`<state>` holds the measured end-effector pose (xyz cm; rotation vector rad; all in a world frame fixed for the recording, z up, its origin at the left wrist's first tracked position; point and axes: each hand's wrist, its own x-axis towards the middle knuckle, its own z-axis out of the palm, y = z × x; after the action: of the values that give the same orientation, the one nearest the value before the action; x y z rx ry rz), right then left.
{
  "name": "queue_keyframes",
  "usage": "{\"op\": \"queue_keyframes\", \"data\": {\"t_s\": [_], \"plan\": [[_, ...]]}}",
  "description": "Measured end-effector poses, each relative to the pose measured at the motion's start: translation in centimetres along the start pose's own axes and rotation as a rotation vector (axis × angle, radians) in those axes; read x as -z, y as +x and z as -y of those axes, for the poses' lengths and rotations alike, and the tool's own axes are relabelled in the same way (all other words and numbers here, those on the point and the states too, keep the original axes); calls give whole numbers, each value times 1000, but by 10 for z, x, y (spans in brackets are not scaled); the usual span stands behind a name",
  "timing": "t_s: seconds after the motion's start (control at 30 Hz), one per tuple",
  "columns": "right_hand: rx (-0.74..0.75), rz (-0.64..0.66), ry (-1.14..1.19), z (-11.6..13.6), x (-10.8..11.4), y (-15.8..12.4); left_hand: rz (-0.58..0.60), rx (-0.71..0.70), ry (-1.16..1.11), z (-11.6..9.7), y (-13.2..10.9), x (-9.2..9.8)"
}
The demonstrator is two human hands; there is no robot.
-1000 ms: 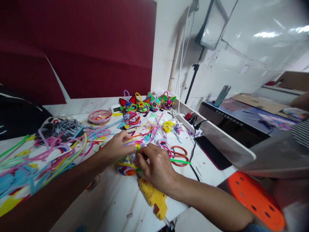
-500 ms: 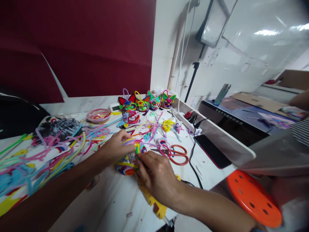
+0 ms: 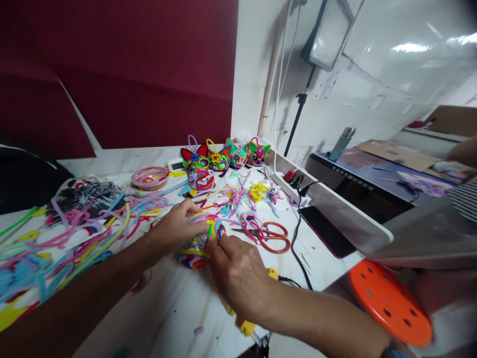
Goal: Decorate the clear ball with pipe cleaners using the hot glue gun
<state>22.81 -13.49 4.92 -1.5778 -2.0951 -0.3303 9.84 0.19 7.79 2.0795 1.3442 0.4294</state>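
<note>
A round pipe-cleaner craft piece (image 3: 194, 259) in stripes of several colours, with a clear shiny part, stands at the near edge of the work spot. My left hand (image 3: 182, 221) grips its upper left rim, thumb reaching over the top. On the right side, my right hand (image 3: 234, 271) pinches the rim, its fingertips closed by the green and yellow strip. Under the right hand lies a yellow glue gun (image 3: 246, 327), largely covered by it. Orange-handled scissors (image 3: 275, 237) rest just right of the piece, a pink pipe-cleaner loop (image 3: 254, 226) over their blades.
Loose pipe cleaners (image 3: 89, 248) spread over the left of the table. Finished cat-face ornaments (image 3: 219, 160) line the back. A phone (image 3: 327, 231), a power strip (image 3: 288, 189) and a black cable are at right. An orange stool (image 3: 389, 303) stands beyond the edge.
My right hand has turned slightly and shifted a little left against the rim, covering more of the glue gun. The left hand keeps its hold. The whole view has shifted slightly.
</note>
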Motion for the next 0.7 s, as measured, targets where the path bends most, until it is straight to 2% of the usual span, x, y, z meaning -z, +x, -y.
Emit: {"op": "queue_keyframes", "data": {"t_s": [0.3,0.5,0.7], "plan": [[85,-63,-111,0,-6,-5,-2,15,-2,-3,-2,2],[110,24,-123,0,-2,-3,-32,28,-13,-4,0,0],[114,43,-93,-1,0,2,-29,32,7,-3,3,-2]]}}
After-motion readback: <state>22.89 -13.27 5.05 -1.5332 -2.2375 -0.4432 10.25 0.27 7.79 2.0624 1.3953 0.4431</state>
